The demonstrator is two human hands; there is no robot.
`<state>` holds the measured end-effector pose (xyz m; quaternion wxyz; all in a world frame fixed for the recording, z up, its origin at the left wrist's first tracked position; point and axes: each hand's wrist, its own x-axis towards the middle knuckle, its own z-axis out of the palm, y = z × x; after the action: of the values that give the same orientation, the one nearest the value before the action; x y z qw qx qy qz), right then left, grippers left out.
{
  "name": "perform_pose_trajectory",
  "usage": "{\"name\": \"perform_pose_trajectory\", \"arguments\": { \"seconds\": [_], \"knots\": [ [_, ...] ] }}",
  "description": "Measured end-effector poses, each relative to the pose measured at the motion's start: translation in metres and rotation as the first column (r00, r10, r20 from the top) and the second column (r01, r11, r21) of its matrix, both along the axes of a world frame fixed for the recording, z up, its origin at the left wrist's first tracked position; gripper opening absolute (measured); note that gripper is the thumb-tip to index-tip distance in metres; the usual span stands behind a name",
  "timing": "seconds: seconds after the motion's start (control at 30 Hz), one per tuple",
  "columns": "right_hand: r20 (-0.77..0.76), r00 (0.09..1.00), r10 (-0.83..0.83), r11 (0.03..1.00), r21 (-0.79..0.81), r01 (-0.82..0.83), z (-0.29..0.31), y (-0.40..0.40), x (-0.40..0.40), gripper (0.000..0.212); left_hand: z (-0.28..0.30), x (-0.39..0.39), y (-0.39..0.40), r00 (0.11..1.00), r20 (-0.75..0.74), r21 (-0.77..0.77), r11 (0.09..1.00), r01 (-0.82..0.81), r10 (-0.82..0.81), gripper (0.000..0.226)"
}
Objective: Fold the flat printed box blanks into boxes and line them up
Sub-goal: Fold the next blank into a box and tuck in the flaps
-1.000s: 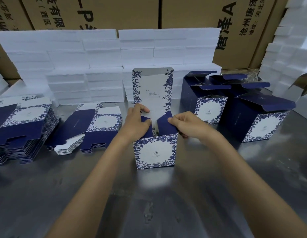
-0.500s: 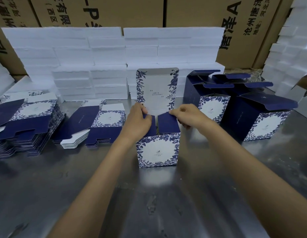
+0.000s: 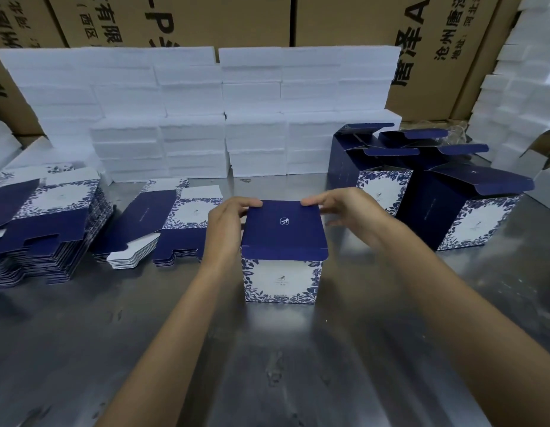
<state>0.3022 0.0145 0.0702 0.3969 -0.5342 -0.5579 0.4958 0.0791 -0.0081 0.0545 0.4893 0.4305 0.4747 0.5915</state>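
Closing step imo: both hands, left hand (image 3: pixel 226 224) & right hand (image 3: pixel 344 211), pinch lid (image 3: pixel 284 224) corners at 12 o'clock on box (image 3: pixel 281 280); next tuck flap, slide w/ row at 2 o'clock.

A steel table (image 3: pixel 344 365) with a scuffed, reflective top fills the foreground. Along its far edge stands a wall of white foam blocks (image 3: pixel 190 112), stacked several courses high. Another pile of white foam blocks (image 3: pixel 520 97) rises at the table's right far corner. Behind the foam wall stand large brown corrugated cartons (image 3: pixel 344 20) printed with black Chinese characters. A clear plastic wrapper (image 3: pixel 458 132) lies crumpled on the table near the right foam pile, and a brown carton flap (image 3: pixel 544 149) juts in beside it
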Motion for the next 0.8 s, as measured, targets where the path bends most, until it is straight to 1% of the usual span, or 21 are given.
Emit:
{"name": "perform_pose_trajectory", "arguments": {
  "seconds": [0.03,0.07,0.1,0.13,0.17,0.23,0.27,0.33,0.4,0.43,0.47,0.53,0.6,0.7,0.8],
  "knots": [
    [0.044,0.999,0.004,1.0,0.004,-0.004,0.003,-0.001,0.001,0.03,-0.001,0.0,-0.002,0.999,0.029,-0.03,0.999,0.019,-0.018,0.03],
    [0.108,0.994,-0.007,0.999,0.039,0.003,0.004,-0.002,0.0,0.023,0.0,-0.002,-0.001,1.0,-0.008,-0.035,0.999,0.028,-0.028,0.027],
    [0.17,0.985,-0.025,0.996,0.09,0.01,0.006,-0.002,-0.003,0.017,0.001,-0.003,0.002,0.994,-0.109,-0.026,0.999,0.03,-0.033,0.023],
    [0.195,0.98,-0.04,0.991,0.135,0.014,0.007,-0.002,-0.008,0.012,0.003,-0.004,0.006,0.971,-0.238,-0.007,0.999,0.034,-0.034,0.018],
    [0.182,0.982,-0.051,0.987,0.158,0.022,0.008,-0.002,-0.014,0.012,0.005,-0.004,0.01,0.937,-0.349,0.008,0.999,0.041,-0.036,0.014],
    [0.142,0.987,-0.075,0.987,0.153,0.053,0.01,0.003,-0.029,0.016,0.013,-0.001,0.019,0.87,-0.49,0.002,0.998,0.07,-0.06,0.013],
    [0.162,0.982,-0.092,0.987,0.148,0.068,0.011,0.006,-0.038,0.015,0.016,0.003,0.023,0.838,-0.54,-0.01,0.996,0.086,-0.078,0.017],
    [0.277,0.953,-0.124,0.984,0.155,0.083,0.011,0.011,-0.053,0.009,0.021,0.012,0.026,0.757,-0.647,-0.022,0.994,0.105,-0.095,0.022],
    [0.351,0.923,-0.155,0.978,0.185,0.094,0.006,0.014,-0.063,0.017,0.019,0.02,0.028,0.656,-0.752,0.013,0.993,0.12,-0.07,0.024],
    [0.355,0.921,-0.163,0.976,0.194,0.098,0.003,0.015,-0.065,0.021,0.018,0.021,0.029,0.633,-0.771,0.023,0.992,0.128,-0.064,0.023],
    [0.345,0.924,-0.162,0.975,0.2,0.096,0.001,0.016,-0.065,0.022,0.018,0.021,0.029,0.634,-0.769,0.02,0.99,0.14,-0.074,0.02],
    [0.334,0.931,-0.148,0.974,0.212,0.079,-0.001,0.016,-0.064,0.022,0.016,0.019,0.031,0.668,-0.733,-0.014,0.985,0.17,-0.126,0.013],
    [0.321,0.936,-0.146,0.974,0.215,0.078,-0.001,0.016,-0.064,0.023,0.016,0.018,0.033,0.704,-0.692,-0.046,0.983,0.178,-0.16,0.015],
    [0.292,0.945,-0.145,0.979,0.179,0.095,0.002,0.014,-0.063,0.023,0.019,0.019,0.033,0.734,-0.654,-0.082,0.982,0.171,-0.183,0.018],
    [0.309,0.939,-0.152,0.982,0.154,0.108,0.002,0.009,-0.058,0.024,0.019,0.017,0.031,0.763,-0.621,-0.108,0.984,0.145,-0.18,0.02]
  ]
}}
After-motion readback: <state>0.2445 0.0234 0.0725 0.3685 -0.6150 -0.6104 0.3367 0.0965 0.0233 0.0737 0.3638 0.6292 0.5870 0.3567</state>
